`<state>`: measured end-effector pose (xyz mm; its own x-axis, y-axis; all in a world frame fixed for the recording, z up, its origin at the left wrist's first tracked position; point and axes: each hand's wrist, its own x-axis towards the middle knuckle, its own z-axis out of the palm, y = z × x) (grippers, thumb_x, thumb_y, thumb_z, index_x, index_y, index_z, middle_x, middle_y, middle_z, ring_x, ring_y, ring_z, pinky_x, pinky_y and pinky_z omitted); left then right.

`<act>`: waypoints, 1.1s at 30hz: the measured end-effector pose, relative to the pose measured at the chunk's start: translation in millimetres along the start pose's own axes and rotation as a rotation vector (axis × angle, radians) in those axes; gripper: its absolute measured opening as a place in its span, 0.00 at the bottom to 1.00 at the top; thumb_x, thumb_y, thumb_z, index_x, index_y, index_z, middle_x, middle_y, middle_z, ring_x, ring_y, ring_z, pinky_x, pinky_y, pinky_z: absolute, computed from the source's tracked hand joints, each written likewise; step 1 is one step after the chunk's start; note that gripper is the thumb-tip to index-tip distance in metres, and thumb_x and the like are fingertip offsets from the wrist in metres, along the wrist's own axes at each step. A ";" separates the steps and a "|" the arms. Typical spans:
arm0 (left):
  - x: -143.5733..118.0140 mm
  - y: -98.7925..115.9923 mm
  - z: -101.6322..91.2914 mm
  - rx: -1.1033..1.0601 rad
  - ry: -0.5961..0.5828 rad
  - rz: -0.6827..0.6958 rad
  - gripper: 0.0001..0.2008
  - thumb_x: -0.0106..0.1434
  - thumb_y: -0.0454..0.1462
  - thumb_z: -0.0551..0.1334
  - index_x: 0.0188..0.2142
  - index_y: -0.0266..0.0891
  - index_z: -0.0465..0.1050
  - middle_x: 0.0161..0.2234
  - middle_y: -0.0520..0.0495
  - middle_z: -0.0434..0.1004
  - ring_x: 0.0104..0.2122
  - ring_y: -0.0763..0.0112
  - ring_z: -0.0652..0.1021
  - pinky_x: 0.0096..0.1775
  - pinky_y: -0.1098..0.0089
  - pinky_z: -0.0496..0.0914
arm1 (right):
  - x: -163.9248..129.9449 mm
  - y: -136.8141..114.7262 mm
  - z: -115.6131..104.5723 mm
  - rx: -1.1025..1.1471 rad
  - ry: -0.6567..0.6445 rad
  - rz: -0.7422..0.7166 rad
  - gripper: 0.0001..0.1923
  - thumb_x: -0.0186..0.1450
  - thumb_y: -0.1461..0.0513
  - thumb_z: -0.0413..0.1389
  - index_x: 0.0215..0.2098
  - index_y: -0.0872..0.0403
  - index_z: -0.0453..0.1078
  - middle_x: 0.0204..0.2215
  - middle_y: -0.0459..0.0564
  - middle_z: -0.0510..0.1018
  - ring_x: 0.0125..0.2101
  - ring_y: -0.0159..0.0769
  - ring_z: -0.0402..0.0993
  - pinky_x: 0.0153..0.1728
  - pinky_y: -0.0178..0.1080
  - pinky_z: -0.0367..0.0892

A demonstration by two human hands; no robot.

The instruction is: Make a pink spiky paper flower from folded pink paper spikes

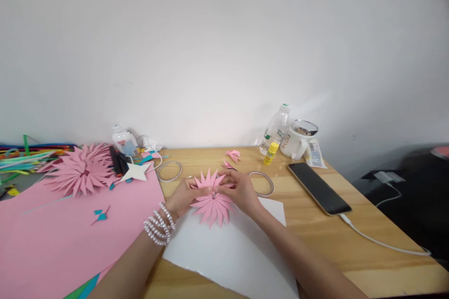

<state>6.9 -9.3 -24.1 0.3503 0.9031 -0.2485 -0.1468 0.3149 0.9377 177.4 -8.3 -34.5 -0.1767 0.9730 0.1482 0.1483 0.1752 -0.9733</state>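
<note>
A pink folded-paper flower (213, 210) with many pointed petals is held between both hands over a white sheet (231, 247). My left hand (184, 194) grips its left side, the thumb lying on the petals near the centre. On the opposite side, my right hand (242, 189) pinches the upper right petals, its thumb and index finger close to the middle. Fingers behind the petals are partly hidden. Just beyond the hands lie small pink folded-paper pieces (233, 155). Two silver rings, a left one (170, 171) and a right one (261, 183), flank the hands.
Pink sheets (70, 233) cover the left, bearing finished pink paper flowers (82, 170), a white paper star (136, 172) and blue scraps. At the back stand a white bottle (125, 141), glue stick (271, 153), water bottle (277, 128) and mug (298, 140). A charging phone (318, 188) lies right.
</note>
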 end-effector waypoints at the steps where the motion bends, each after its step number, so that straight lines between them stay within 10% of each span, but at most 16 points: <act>1: -0.2 0.7 0.5 0.006 0.010 -0.003 0.16 0.39 0.41 0.71 0.27 0.33 0.76 0.23 0.47 0.77 0.23 0.71 0.74 0.27 0.71 0.66 | 0.8 0.4 -0.7 0.035 -0.016 0.021 0.20 0.49 0.57 0.61 0.39 0.55 0.66 0.23 0.47 0.76 0.26 0.36 0.74 0.28 0.37 0.67; 10: -0.3 0.9 -1.6 0.060 0.030 -0.008 0.14 0.44 0.43 0.69 0.25 0.33 0.75 0.20 0.49 0.74 0.20 0.75 0.71 0.23 0.74 0.62 | 0.5 -5.0 -2.6 0.017 0.002 -0.076 0.21 0.49 0.64 0.58 0.39 0.51 0.56 0.27 0.44 0.74 0.27 0.32 0.73 0.27 0.34 0.66; 17: 0.4 -0.5 -0.9 0.042 0.017 -0.005 0.14 0.42 0.43 0.69 0.23 0.33 0.74 0.20 0.50 0.73 0.21 0.75 0.70 0.24 0.74 0.62 | -6.4 -5.6 -0.7 -0.250 0.019 -0.122 0.09 0.48 0.63 0.59 0.28 0.54 0.66 0.26 0.46 0.73 0.24 0.31 0.69 0.24 0.33 0.65; 33: 1.7 -0.8 -4.1 0.053 0.067 -0.009 0.16 0.41 0.44 0.69 0.22 0.33 0.73 0.18 0.51 0.71 0.19 0.75 0.70 0.23 0.73 0.62 | -4.1 0.4 -2.5 -0.105 0.054 -0.093 0.07 0.54 0.58 0.58 0.25 0.54 0.72 0.25 0.50 0.78 0.27 0.38 0.73 0.28 0.38 0.68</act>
<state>3.8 -6.8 -26.2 0.2880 0.9185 -0.2708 -0.0938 0.3085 0.9466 180.7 -11.9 -35.0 -0.1427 0.9579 0.2491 0.2351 0.2773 -0.9316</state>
